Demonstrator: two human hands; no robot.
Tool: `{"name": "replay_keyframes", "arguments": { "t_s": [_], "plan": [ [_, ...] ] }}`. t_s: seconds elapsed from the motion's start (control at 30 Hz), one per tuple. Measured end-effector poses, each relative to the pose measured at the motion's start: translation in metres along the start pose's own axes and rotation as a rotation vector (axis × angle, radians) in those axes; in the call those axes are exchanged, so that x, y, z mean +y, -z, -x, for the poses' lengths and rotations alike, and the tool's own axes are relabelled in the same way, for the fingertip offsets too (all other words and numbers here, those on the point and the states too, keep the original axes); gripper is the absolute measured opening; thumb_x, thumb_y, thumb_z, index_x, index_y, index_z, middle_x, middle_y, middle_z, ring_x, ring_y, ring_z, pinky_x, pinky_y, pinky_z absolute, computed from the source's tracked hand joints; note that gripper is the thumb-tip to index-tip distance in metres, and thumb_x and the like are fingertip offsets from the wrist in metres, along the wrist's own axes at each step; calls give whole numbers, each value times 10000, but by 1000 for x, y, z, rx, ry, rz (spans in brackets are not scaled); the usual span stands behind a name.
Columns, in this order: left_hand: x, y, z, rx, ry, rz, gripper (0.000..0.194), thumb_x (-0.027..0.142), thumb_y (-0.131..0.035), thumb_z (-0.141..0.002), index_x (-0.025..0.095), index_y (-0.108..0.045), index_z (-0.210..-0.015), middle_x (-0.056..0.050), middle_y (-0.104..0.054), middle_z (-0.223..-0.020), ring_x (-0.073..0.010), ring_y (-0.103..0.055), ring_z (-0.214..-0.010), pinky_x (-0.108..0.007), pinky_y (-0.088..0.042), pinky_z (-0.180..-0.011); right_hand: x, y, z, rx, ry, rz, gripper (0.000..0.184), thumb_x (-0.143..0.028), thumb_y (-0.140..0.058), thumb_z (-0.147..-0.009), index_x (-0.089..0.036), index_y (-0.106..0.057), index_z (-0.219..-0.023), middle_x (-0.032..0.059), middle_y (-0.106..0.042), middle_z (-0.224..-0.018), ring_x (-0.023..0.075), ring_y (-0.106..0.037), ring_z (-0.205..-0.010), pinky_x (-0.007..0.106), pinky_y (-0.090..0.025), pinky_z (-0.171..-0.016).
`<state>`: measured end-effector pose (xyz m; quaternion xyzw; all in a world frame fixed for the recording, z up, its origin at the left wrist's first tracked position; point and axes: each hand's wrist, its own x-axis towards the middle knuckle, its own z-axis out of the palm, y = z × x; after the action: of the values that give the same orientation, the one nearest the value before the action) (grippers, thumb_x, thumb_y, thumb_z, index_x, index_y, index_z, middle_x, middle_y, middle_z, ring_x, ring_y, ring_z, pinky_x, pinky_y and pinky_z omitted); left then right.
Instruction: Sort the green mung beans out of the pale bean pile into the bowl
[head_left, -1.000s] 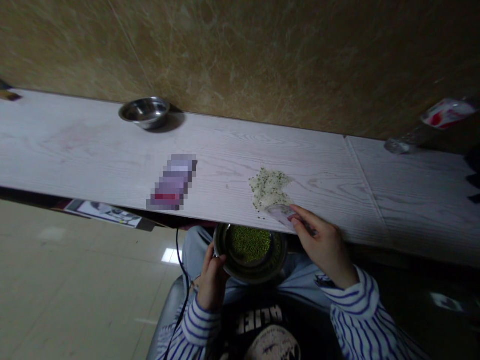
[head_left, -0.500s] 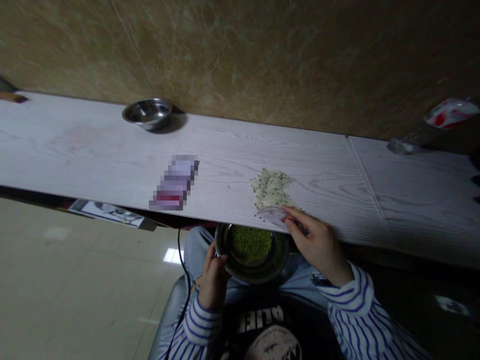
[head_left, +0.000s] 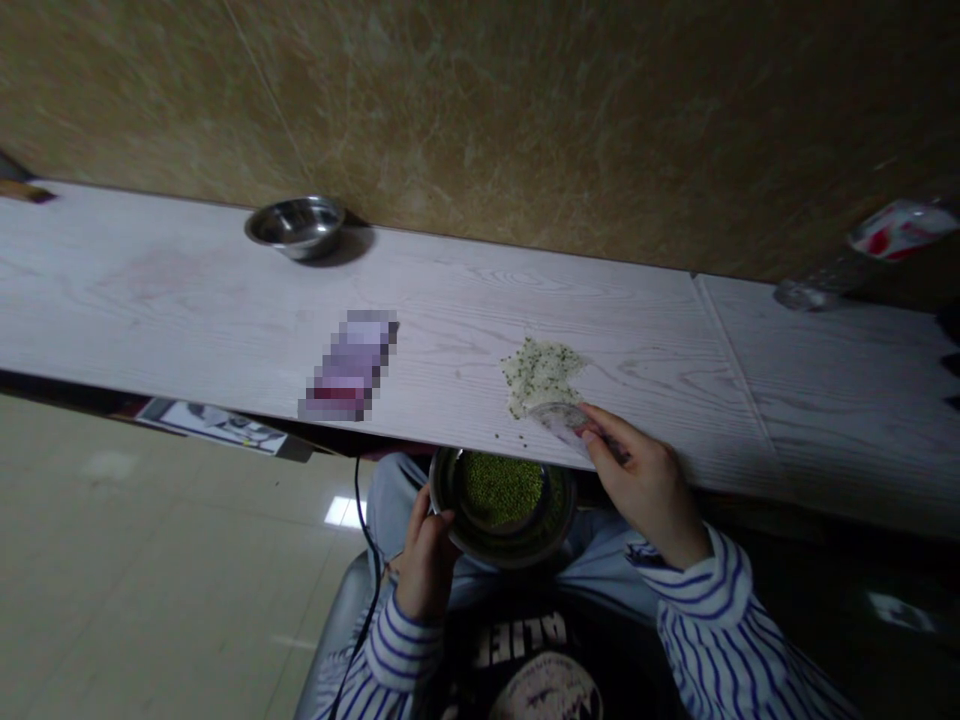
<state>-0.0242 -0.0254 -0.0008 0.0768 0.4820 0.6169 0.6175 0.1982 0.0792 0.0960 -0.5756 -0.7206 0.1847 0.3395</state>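
My left hand (head_left: 429,560) grips the left rim of a metal bowl (head_left: 517,552), which rests over my lap below the table edge. Green beans (head_left: 501,490), like mung beans, lie inside it. My right hand (head_left: 637,475) pinches a clear, curved plastic piece (head_left: 559,422) between thumb and fingers, at the table's front edge. Its exact kind is unclear. The piece touches the near side of a pile of white grains mixed with green beans (head_left: 541,368). A few loose beans (head_left: 510,438) lie left of the plastic piece.
On the pale wooden table (head_left: 435,330) stands an empty steel bowl (head_left: 296,230) near the wall. A pixelated flat object (head_left: 351,368) lies left of the pile. A clear plastic bottle (head_left: 862,255) is at the far right. A black cable (head_left: 367,540) hangs on my left.
My right hand and the plastic piece have shifted slightly right and toward the pile. Loose beans now show on the table where the piece was. My left hand and the bowl stay put.
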Motion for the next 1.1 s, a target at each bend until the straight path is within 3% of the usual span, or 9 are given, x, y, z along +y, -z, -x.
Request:
{"name": "replay_keyframes", "arguments": {
  "t_s": [0.23, 0.53, 0.7, 1.1],
  "plan": [
    [-1, 1, 0, 21, 5, -17, 495, 323, -744, -742, 259, -681, -1229, -53, -736, -1042, -252, -682, -861, -374, -571, -770, -3, -2, -1, 4, 10, -39, 353, -255, -570, -922, -181, -755, -1214, 92, -820, -1019, 234, -792, -882, 338, -650, -810],
    [2, 1, 2, 44, -13, -9, 534, 324, -732, -753, 269, -674, -1281, -67, -730, -1156, -289, -677, -1012, -391, -576, -809, -10, -9, -7, -51, 51, -67, 351, -237, -551, -926, -192, -754, -1209, 90, -814, -1055, 233, -784, -926, 375, -642, -864],
    [-1, 5, 0, 13, 0, -11, 487, 315, -739, -757, 267, -678, -1239, -57, -754, -1064, -258, -702, -877, -385, -592, -756, -8, -5, -6, -58, 26, -71, 362, -243, -547, -927, -183, -745, -1225, 92, -820, -1010, 231, -788, -888, 363, -651, -818],
    [2, 1, 2, 23, -2, 16, 462, 301, -735, -758, 260, -679, -1215, -74, -754, -1128, -295, -689, -1017, -393, -579, -781, -9, -3, -2, -111, -1, -88, 337, -244, -571, -921, -200, -758, -1198, 82, -803, -1115, 216, -782, -934, 333, -647, -834]
  ]
}}
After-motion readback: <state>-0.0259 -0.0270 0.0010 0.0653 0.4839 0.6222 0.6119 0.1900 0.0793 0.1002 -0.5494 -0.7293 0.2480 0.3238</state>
